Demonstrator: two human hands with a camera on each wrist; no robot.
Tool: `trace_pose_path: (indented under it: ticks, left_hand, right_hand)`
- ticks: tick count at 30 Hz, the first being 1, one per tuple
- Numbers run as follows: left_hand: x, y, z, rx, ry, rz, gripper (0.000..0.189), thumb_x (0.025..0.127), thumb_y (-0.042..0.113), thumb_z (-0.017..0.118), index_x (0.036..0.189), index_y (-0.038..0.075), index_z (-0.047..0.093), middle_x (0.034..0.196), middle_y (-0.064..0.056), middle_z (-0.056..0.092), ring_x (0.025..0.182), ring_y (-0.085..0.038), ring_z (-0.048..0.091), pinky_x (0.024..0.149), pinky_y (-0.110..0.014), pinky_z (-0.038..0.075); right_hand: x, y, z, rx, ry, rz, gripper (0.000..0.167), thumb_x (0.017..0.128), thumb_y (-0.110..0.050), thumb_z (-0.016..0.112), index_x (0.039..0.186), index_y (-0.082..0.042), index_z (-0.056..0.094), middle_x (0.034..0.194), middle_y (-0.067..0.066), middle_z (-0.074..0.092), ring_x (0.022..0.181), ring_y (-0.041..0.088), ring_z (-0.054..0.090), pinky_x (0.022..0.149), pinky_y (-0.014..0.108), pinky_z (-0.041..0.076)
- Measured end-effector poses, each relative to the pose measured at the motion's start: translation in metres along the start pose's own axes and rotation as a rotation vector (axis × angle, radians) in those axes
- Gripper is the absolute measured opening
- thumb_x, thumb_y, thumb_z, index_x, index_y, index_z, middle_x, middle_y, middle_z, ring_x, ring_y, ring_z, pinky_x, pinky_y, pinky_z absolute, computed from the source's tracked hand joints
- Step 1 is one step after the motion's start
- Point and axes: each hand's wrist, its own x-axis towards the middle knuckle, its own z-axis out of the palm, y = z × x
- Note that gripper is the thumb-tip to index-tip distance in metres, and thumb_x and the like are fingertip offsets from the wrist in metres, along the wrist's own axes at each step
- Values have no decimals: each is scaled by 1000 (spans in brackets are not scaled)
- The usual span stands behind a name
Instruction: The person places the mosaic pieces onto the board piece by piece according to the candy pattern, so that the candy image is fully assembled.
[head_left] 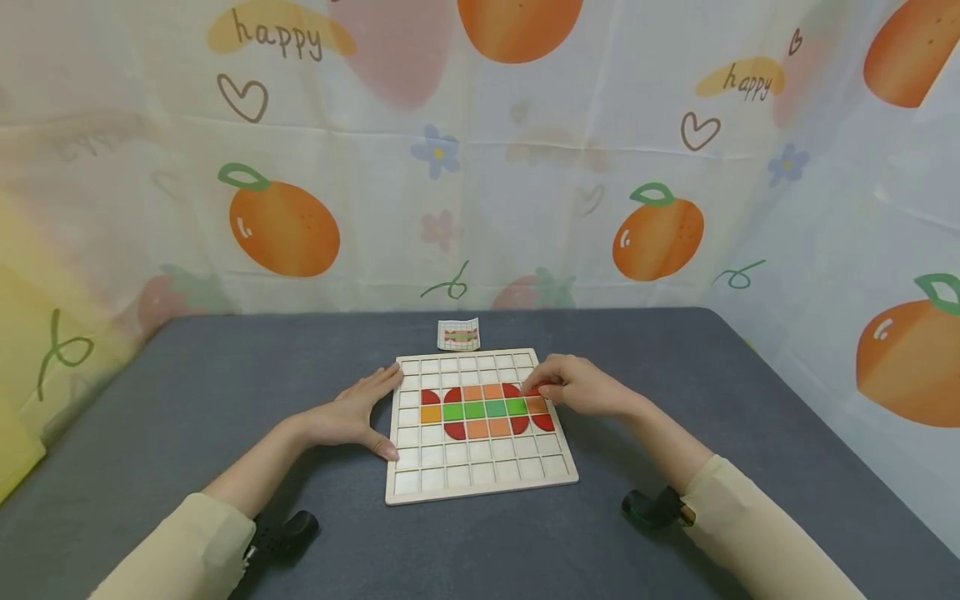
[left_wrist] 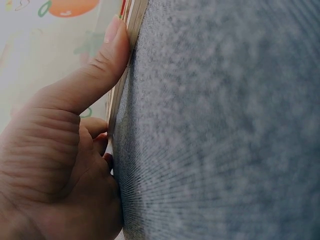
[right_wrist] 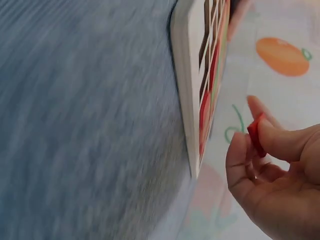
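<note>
A pale wooden grid board (head_left: 480, 475) lies on the table, with coloured tiles in its middle rows. Green tiles (head_left: 474, 410) run in a line, with salmon squares (head_left: 477, 429), an orange square (head_left: 431, 414) and red rounded pieces (head_left: 455, 431) around them. My left hand (head_left: 347, 419) rests against the board's left edge, thumb and fingers spread; its thumb (left_wrist: 102, 67) touches the rim in the left wrist view. Over the board's right side, my right hand (head_left: 588, 386) pinches a small red tile (right_wrist: 256, 135) between thumb and fingers, above the surface.
A small pattern card (head_left: 458, 335) showing a similar coloured design lies just behind the board. The dark grey table (head_left: 285, 367) extends around both. A fruit-printed curtain (head_left: 480, 192) hangs behind it and at the sides. Black wrist straps (head_left: 654, 508) sit at both sleeves.
</note>
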Motion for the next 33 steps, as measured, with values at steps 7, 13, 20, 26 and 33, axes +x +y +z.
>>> trace_pose_path:
  ticks: [7, 13, 20, 26, 33]
  left_hand:
    - [0, 0, -1, 1, 0, 2, 127, 67, 54, 85, 158, 1, 14, 167, -22, 5, 153, -49, 1, 115, -75, 8]
    - [0, 0, 0, 0, 6, -6, 127, 67, 53, 86, 158, 1, 14, 167, -22, 5, 153, -48, 1, 115, -74, 8]
    - [1, -1, 1, 2, 6, -9, 126, 68, 52, 86, 158, 2, 15, 167, -21, 5, 153, -49, 2, 115, -74, 8]
    - [0, 1, 1, -2, -5, -9, 125, 69, 53, 85, 158, 2, 14, 167, -21, 4, 153, -48, 1, 115, -75, 8]
    - [0, -1, 1, -10, -4, -9, 125, 69, 53, 85, 158, 2, 13, 168, -20, 2, 154, -47, -2, 115, -74, 6]
  right_hand:
    - [16, -15, 18, 67, 89, 19, 16, 96, -13, 62, 109, -6, 69, 93, 9, 70, 81, 19, 64, 72, 29, 50]
    - [32, -35, 35, 238, 146, 12, 15, 90, -10, 69, 104, -5, 72, 91, 12, 74, 82, 24, 72, 75, 32, 60]
    - [47, -55, 57, 345, 101, 28, 16, 89, -8, 69, 103, -3, 74, 95, 16, 76, 82, 23, 75, 75, 33, 62]
    - [56, -61, 71, 305, 77, 41, 16, 88, -6, 71, 102, -10, 78, 97, 11, 78, 80, 11, 74, 73, 26, 60]
    - [59, -64, 79, 181, 66, 46, 15, 86, -12, 75, 99, -15, 80, 90, 2, 79, 75, 4, 68, 68, 20, 53]
